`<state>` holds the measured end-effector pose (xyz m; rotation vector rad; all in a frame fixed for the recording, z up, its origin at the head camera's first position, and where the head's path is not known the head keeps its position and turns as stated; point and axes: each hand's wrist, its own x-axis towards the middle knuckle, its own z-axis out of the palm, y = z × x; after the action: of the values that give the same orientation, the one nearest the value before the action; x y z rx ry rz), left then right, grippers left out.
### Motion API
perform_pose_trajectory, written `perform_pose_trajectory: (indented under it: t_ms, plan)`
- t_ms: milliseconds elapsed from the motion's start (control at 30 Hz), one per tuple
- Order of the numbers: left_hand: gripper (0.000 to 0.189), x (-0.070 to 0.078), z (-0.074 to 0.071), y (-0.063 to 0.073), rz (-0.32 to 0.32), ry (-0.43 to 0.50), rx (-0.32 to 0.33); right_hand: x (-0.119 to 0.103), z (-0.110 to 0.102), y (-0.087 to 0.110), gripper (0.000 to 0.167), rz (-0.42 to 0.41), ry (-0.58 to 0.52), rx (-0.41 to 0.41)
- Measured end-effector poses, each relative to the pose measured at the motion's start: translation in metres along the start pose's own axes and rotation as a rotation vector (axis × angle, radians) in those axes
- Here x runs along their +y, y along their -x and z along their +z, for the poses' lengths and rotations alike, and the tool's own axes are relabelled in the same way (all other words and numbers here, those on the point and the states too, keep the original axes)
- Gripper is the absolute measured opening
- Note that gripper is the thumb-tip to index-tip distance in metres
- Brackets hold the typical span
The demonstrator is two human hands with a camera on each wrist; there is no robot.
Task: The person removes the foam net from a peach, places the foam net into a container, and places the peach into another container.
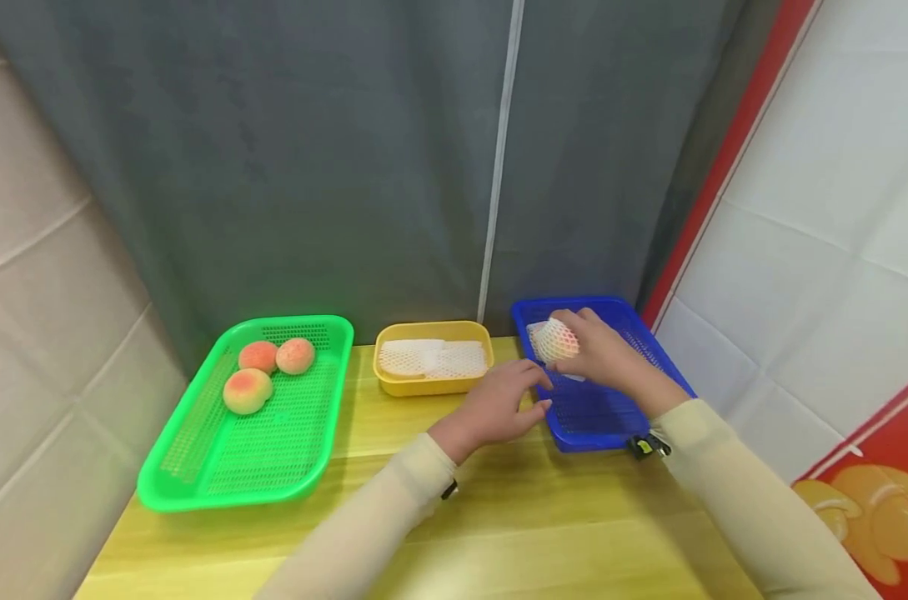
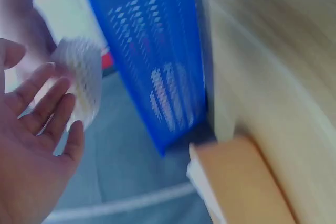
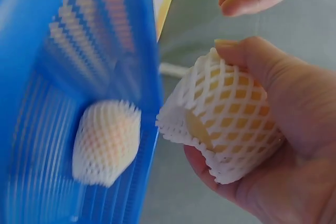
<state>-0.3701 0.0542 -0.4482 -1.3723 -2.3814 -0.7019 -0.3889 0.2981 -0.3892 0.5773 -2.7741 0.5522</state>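
Observation:
My right hand (image 1: 598, 350) grips a peach in a white foam net (image 1: 555, 341) above the left side of the blue basket (image 1: 596, 421). The right wrist view shows the net (image 3: 223, 121) wrapped round the fruit, its loose end hanging open and some peach skin bare there. Inside the basket lies another netted peach (image 3: 107, 142). My left hand (image 1: 499, 404) hovers beside the basket's left rim, holding nothing, its fingers spread and slightly bent. In the left wrist view, its fingertips appear close to the held net (image 2: 81, 74); whether they touch it I cannot tell.
On the left, a green basket (image 1: 273, 458) holds three bare peaches (image 1: 247, 391). Between the baskets, a small yellow tray (image 1: 431, 388) carries flat white foam nets (image 1: 412, 358). All stand on a wooden table (image 1: 499, 533), with a grey curtain (image 1: 311, 167) behind.

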Motion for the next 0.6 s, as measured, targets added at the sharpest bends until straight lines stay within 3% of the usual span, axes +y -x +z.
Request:
perform_pose_trajectory:
  t_ms: [300,600]
  plan:
    - [0.021,-0.030,-0.058,0.075,-0.119,0.153,0.076,-0.057,0.018,0.015,0.079,-0.110,-0.122,-0.031]
    - [0.019,-0.044,-0.094,0.135,-0.293,0.149,0.122,-0.098,0.044,0.019,0.077,-0.243,-0.150,-0.113]
